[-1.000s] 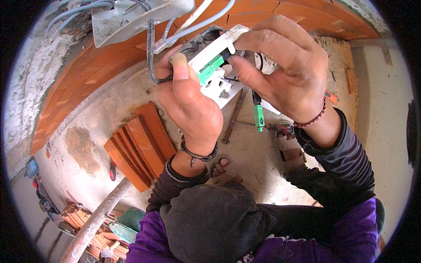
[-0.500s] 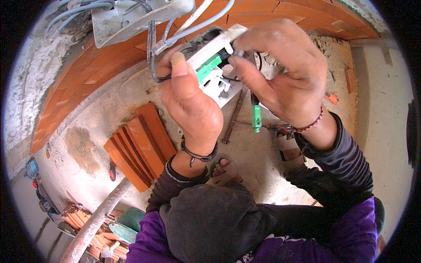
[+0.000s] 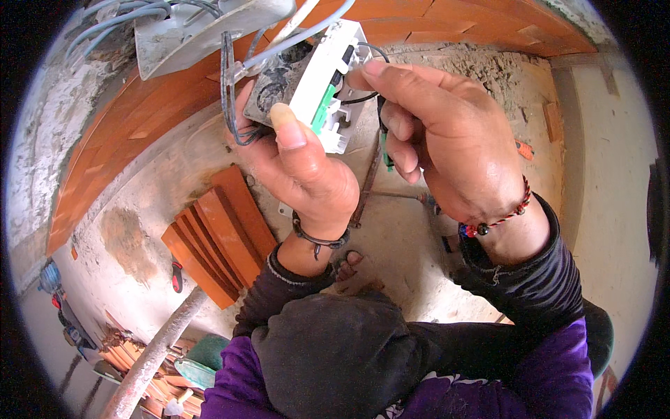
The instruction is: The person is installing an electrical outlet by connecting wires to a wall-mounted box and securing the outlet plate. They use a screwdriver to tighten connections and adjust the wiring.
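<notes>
My left hand (image 3: 300, 153) grips a small white fibre-optic outlet box (image 3: 314, 77), its thumb along the near end. A green adapter (image 3: 324, 109) and a black part sit in the box's open side. Thin black cable (image 3: 361, 99) loops out of that side towards my right hand (image 3: 453, 126). My right thumb and index finger are pinched together at the box's edge; what lies between them is hidden. Below the curled fingers hangs a green connector (image 3: 387, 155), partly covered by them. Dark thin wires (image 3: 229, 91) hang down behind my left hand.
A white housing (image 3: 209, 35) with grey cables is at the upper left, before an orange brick wall (image 3: 481, 24). Orange tiles (image 3: 223, 234) lie stacked on the floor. A round pole (image 3: 157, 356) stands lower left; an orange-handled tool (image 3: 523, 149) lies at right.
The outlet box has turned more upright in my left hand and moved slightly left. My right hand has turned, its fingers now curling in front of the hanging green connector.
</notes>
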A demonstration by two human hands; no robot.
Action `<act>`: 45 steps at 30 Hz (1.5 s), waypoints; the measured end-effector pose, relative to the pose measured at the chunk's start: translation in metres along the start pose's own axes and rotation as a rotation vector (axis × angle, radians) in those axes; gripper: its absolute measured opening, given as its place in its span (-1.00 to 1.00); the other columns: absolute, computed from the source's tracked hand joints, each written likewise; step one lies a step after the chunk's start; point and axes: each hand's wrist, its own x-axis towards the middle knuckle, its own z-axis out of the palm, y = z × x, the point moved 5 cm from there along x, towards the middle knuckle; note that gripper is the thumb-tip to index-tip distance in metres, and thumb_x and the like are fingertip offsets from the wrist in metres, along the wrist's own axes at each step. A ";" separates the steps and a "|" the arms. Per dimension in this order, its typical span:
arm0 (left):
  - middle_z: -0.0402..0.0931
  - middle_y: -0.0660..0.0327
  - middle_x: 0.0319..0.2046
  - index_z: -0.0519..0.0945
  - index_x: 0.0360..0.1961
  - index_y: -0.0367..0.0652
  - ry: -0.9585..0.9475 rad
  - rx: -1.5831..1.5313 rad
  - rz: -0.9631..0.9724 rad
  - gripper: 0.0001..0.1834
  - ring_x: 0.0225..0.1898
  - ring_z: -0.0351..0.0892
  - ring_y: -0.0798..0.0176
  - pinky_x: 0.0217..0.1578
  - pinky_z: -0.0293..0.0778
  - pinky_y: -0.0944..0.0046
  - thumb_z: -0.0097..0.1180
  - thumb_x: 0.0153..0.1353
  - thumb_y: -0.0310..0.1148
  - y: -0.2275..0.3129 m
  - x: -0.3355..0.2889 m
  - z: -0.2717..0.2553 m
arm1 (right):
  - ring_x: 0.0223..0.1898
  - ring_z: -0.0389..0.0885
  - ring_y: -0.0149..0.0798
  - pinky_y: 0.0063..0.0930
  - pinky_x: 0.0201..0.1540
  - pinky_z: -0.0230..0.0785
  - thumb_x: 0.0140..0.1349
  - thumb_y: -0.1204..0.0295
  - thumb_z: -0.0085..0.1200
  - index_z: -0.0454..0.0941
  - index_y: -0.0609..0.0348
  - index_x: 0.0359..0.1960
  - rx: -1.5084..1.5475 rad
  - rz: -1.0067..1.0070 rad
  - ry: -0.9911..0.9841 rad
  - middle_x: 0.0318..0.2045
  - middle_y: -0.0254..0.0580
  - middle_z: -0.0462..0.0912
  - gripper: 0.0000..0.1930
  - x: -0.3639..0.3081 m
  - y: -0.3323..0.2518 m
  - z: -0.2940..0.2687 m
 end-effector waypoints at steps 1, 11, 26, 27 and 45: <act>0.38 0.03 -0.05 0.35 0.09 -0.41 -0.017 0.047 0.050 -0.44 -0.07 0.39 0.22 0.02 0.34 0.24 -0.08 0.33 -0.08 0.002 -0.001 0.000 | -0.68 0.35 -0.56 -0.65 -0.67 0.07 0.35 0.30 0.10 0.65 0.30 -0.19 -0.026 -0.022 0.008 -0.67 -0.48 0.41 -0.73 0.000 0.000 0.002; 0.41 0.01 -0.08 0.35 0.09 -0.38 0.015 0.144 0.039 -0.44 -0.08 0.44 0.14 -0.06 0.40 0.15 -0.11 0.36 -0.04 0.001 -0.007 0.002 | -0.67 0.37 -0.55 -0.66 -0.66 0.14 0.30 0.35 0.15 0.62 0.29 -0.21 0.010 -0.044 0.012 -0.62 -0.42 0.48 -0.78 0.003 0.013 0.015; 0.47 0.01 -0.10 0.38 0.03 -0.37 -0.011 0.166 0.024 -0.48 -0.12 0.48 0.17 -0.05 0.42 0.13 -0.10 0.38 -0.05 0.005 -0.008 0.003 | -0.52 0.57 -0.42 -0.50 -0.44 0.43 0.21 0.32 0.14 0.64 0.39 -0.35 -0.032 -0.267 0.063 -0.55 -0.14 0.66 -0.72 0.017 0.027 0.015; 0.48 0.01 -0.11 0.38 0.03 -0.37 -0.003 0.133 0.056 -0.47 -0.12 0.48 0.17 -0.05 0.42 0.13 -0.10 0.37 -0.04 0.003 -0.007 0.003 | -0.52 0.58 -0.43 -0.51 -0.44 0.43 0.21 0.32 0.14 0.64 0.40 -0.35 -0.065 -0.278 0.061 -0.55 -0.15 0.66 -0.71 0.014 0.026 0.016; 0.42 0.01 -0.04 0.24 0.14 -0.40 -0.037 0.106 -0.044 -0.38 -0.07 0.47 0.27 -0.03 0.45 0.22 0.10 0.34 -0.09 -0.011 -0.010 0.007 | -0.55 0.42 -0.52 -0.64 -0.50 0.24 0.28 0.45 0.10 0.55 0.33 -0.26 0.206 -0.114 0.079 -0.52 -0.36 0.53 -0.85 0.035 0.034 0.020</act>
